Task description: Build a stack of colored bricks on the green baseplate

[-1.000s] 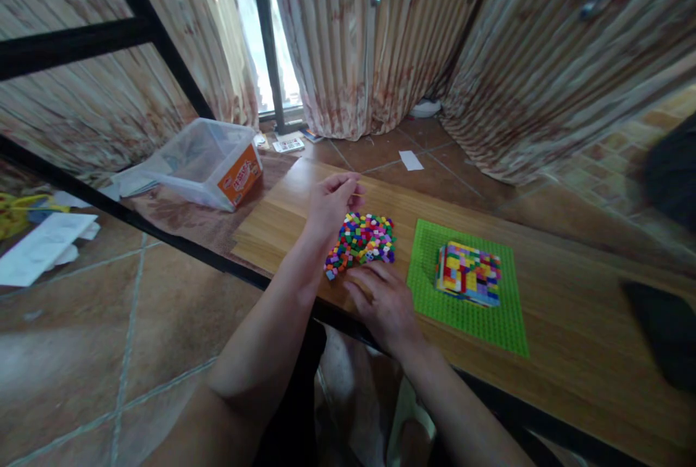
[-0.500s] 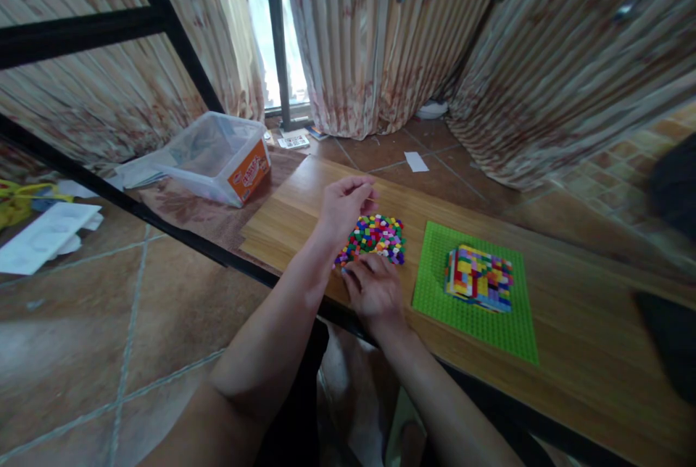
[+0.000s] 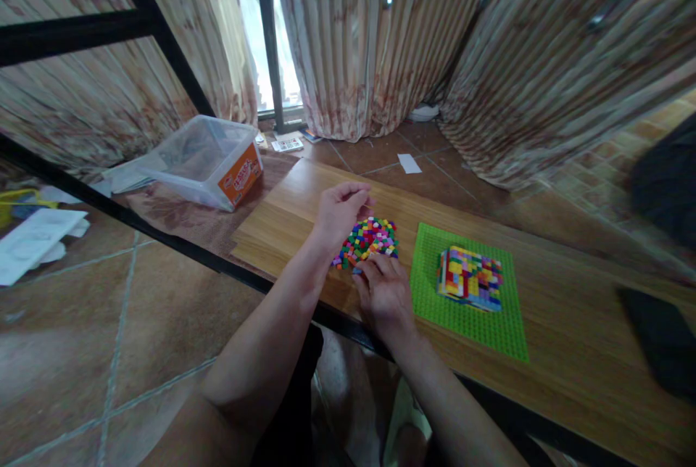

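Observation:
A pile of small multicoloured building bricks (image 3: 375, 235) lies on the wooden table. My left hand (image 3: 341, 209) hovers over the far left side of the pile, fingers curled together; what sits between its fingertips, if anything, is too small to make out. At the near edge of the pile, my right hand (image 3: 385, 294) pinches a small blue brick (image 3: 357, 271) between thumb and fingers. To the right, a green baseplate (image 3: 427, 286) carries a built-up block of coloured bricks (image 3: 470, 277), several layers high.
The wooden table (image 3: 565, 307) runs to the right, with a dark flat object (image 3: 657, 340) near that end. A clear plastic bin (image 3: 204, 162) with an orange label stands left of the table. Papers (image 3: 409, 163) lie on the tiled floor, and curtains (image 3: 348, 46) hang behind.
My right hand has shifted slightly right along the near edge of the pile, the blue brick moving with it. My left hand stays nearly where it was. The whole view has shifted slightly.

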Tool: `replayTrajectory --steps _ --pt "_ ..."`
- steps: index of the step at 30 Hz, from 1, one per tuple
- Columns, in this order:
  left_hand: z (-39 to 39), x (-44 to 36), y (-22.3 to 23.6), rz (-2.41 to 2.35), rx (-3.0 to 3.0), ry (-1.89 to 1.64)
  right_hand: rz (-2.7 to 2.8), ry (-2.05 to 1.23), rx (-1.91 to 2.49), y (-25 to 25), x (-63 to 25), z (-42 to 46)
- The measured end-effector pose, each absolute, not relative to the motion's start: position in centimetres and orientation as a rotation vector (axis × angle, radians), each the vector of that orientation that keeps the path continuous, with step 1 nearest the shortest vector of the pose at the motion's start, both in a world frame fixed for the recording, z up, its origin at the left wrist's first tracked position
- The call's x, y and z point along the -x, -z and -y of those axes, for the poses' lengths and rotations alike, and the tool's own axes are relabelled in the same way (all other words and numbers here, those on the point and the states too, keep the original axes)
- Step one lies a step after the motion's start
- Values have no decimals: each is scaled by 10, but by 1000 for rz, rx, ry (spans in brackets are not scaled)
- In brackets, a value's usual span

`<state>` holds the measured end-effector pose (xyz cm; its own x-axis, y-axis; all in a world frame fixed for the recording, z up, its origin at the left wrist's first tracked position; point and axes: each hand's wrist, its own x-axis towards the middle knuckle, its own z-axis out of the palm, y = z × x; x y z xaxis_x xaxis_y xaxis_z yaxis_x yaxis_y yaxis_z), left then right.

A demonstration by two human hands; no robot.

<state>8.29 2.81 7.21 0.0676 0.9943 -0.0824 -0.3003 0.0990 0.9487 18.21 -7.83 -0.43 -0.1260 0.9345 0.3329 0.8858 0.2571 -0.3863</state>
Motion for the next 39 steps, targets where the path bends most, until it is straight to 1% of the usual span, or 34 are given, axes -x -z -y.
replayTrajectory --steps 9,16,22,27,32,39 --pt "-27 -86 -72 -987 -944 -1218 2005 -129 1631 4 -180 78" --pt "-29 -86 -69 -1003 -964 -1218 1840 -272 1525 -15 -190 81" --pt "-30 -88 -66 -1018 -1011 -1217 1517 -386 1540 -39 -233 92" --pt "-27 -93 -68 -1045 -1046 -1203 1174 -380 1578 -41 -286 101" --pt "-24 -100 -71 -1073 -1092 -1189 1163 -331 1766 -37 -329 112" --pt "-23 -108 -68 -1094 -1133 -1147 1308 -250 1840 -31 -343 119"
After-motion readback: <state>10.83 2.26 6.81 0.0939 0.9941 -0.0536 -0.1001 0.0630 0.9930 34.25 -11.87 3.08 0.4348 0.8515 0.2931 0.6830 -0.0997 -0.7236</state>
